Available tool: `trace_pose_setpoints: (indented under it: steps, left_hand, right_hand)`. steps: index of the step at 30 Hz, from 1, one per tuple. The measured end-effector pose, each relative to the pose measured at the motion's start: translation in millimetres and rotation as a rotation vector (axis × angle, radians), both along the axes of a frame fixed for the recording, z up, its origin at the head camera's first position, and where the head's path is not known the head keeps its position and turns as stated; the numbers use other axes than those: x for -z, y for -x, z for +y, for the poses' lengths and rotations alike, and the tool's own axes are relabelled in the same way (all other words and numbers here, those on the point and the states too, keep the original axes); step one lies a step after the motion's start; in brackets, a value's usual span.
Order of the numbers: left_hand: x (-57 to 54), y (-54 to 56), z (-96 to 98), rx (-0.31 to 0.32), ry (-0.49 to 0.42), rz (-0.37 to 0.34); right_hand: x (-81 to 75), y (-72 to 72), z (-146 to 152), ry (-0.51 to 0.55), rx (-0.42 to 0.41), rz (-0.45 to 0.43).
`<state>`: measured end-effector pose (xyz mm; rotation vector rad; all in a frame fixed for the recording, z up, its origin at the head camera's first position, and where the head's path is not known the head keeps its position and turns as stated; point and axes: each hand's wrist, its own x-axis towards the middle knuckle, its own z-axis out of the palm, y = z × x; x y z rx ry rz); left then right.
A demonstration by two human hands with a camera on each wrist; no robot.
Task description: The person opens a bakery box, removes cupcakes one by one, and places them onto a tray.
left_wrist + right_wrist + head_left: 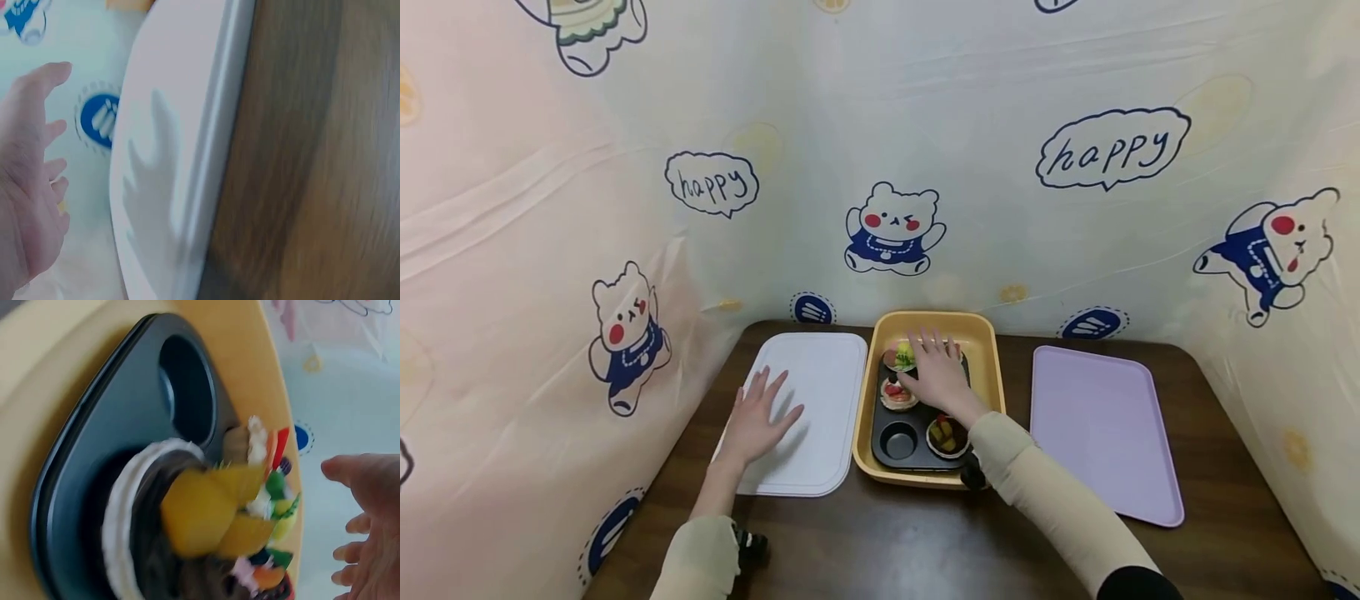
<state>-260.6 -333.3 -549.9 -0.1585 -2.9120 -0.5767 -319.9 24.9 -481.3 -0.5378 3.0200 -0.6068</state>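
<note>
My right hand (942, 379), fingers spread, is over a dark muffin tin (921, 450) and holds nothing. The tin sits inside a yellow tray (997, 375). Its cups carry toy tarts: a strawberry-topped tart (898, 395), a tart with green and pink topping (899, 356), and a chocolate tart with yellow chunks (200, 512). One front-left cup (898, 442) is bare. Part of the tin's right side is hidden under my hand. On the left, my left hand (754, 429) hovers with spread fingers above a white tray (823, 392), its shadow falling on the surface.
A purple tray (1097, 425) lies to the right of the yellow one. All three trays rest on a dark wooden table (880, 533). Behind and at both sides hangs a printed curtain (985, 233) with cartoon bears.
</note>
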Motion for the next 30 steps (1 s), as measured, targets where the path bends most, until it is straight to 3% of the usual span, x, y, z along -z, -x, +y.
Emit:
trace_pose_setpoints:
  steps: [10, 16, 20, 25, 30]
  left_hand:
    - [-17.0, -9.2, 64.5, 0.097, -0.047, -0.023]
    - [-21.7, -21.9, 91.9, 0.147, -0.047, -0.052]
    - [-21.2, -31.5, 107.8, 0.163, -0.042, -0.079]
    - [-19.1, -42.3, 126.7, 0.179, -0.029, -0.134]
    - [-15.9, -50.1, 140.9, 0.207, -0.012, -0.154]
  right_hand:
    - [14.5, 12.9, 25, 0.012, 0.021, -0.021]
    - [19.4, 21.1, 41, 0.057, 0.038, -0.003]
    - [19.6, 26.3, 50, 0.113, 0.041, 0.013]
    - [21.7, 33.5, 57, 0.181, 0.054, -0.03]
    - [47.9, 56.4, 65, 0.25, 0.08, -0.067]
